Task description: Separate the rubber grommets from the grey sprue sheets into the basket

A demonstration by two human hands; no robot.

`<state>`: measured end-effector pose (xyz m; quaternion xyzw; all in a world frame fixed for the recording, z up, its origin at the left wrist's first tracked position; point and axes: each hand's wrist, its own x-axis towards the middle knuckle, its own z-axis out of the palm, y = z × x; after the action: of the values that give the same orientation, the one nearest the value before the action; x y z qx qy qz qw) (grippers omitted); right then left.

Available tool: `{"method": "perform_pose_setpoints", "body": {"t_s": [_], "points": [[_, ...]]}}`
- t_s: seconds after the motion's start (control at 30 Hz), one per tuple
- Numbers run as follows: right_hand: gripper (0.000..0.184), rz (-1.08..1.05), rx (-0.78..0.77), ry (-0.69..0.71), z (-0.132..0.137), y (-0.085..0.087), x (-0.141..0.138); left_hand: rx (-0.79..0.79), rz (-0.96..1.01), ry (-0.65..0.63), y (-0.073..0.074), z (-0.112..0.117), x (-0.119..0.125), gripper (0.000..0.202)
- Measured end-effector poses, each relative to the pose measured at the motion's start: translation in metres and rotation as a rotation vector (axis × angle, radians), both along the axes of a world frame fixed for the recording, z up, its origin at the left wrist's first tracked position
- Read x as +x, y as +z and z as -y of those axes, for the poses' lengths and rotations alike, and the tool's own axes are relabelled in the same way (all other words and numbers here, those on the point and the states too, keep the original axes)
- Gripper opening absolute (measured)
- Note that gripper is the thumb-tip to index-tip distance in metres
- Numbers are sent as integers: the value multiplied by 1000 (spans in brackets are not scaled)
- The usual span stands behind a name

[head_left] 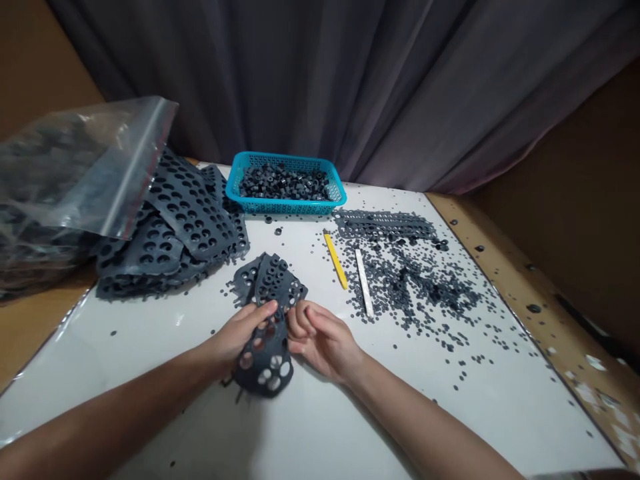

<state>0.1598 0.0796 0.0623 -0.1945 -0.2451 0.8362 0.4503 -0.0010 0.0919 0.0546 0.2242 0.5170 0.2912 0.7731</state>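
Note:
My left hand point(244, 333) is closed around a dark grey perforated rubber sheet point(273, 340), its thumb lying across the top. The strip runs lengthwise toward me, with round holes through its near end and small round pieces at its far end. At the sheet's right edge, my right hand point(323, 339) is curled with its fingers pressed together. Whatever lies between those fingertips is hidden. Beneath the far end of the held strip, another perforated piece point(245, 277) rests on the white table point(310, 433).
A blue basket point(286, 208) of small dark rubber parts stands at the back. Stacked perforated sheets point(185, 207) and a clear zip bag point(120, 167) sit at left. To the right are a yellow cutter point(335, 260), a white stick point(364, 283), more strips point(385, 225) and scattered discs point(420, 283).

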Motion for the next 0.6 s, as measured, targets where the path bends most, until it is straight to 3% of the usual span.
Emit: {"method": "perform_pose_setpoints", "body": {"t_s": [0.17, 0.27, 0.33, 0.47, 0.6], "points": [[27, 483, 246, -117, -1, 11, 15, 254, -14, -144, -2, 8, 2, 42], [19, 868, 503, -106, 2, 19, 21, 444, 18, -333, 6, 11, 2, 31], [17, 1054, 660, -72, 5, 22, 21, 540, -4, -380, 13, 12, 3, 25], [19, 1270, 885, -55, 10, 25, 20, 554, -107, -424, 17, 14, 6, 32], [20, 1409, 994, -105, 15, 28, 19, 581, -202, -394, 7, 15, 7, 41]]}}
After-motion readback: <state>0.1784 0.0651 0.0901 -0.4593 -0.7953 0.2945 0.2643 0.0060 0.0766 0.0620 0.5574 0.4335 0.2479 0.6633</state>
